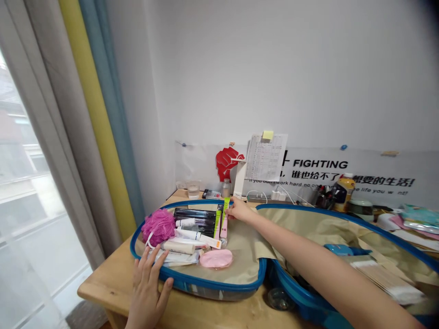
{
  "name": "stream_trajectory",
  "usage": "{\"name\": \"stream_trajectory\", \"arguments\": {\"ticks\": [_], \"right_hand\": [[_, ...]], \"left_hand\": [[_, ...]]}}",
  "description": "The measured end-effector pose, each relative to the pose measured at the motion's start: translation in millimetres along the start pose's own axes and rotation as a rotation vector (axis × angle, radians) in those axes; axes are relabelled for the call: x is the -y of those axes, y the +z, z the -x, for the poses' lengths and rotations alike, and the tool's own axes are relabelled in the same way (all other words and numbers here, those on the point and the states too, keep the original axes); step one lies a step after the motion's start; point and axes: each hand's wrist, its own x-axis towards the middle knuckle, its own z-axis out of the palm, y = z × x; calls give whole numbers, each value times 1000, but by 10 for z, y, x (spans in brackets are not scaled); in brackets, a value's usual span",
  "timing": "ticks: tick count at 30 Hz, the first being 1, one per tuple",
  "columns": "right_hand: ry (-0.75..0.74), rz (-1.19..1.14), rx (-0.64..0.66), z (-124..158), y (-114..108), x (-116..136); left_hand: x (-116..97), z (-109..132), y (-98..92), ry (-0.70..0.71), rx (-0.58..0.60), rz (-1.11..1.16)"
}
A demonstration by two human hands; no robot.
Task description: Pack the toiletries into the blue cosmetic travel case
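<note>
An opened suitcase with blue edging (219, 287) and a beige lining lies on the wooden table. My right hand (237, 209) reaches to its far side, fingers closed on a slim pink-and-green package (225, 221). A similar green-and-pink package (217, 224) lies beside it, near several dark slim packages (195, 213). My left hand (148, 278) has its fingers spread over the near left rim, holding nothing. Close to it are a magenta bath puff (159, 227), white tubes (188, 235) and a pink oval item (216, 259).
The other suitcase half (329, 215) holds a blue bottle-like item (343, 250) and a pack of cotton swabs (387, 278). Behind stand a glass of water (193, 189), a power strip (257, 196) and a yellow-labelled bottle (344, 192). A small clear round container (280, 298) sits in front. Curtains (89, 114) hang left.
</note>
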Motion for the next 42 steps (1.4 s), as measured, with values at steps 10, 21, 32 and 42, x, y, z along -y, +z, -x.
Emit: {"name": "stream_trajectory", "arguments": {"ticks": [10,21,32,42], "right_hand": [[-52,157,1,-6,139,-122],[-94,273,16,25,166,-91],[-122,173,-46,36,149,-88],[-207,133,1,395,-829,96]], "left_hand": [[15,12,14,-23,5,16],[6,-22,0,14,-3,-5],[18,14,22,-23,3,8],[7,-10,3,-9,-3,15]]}}
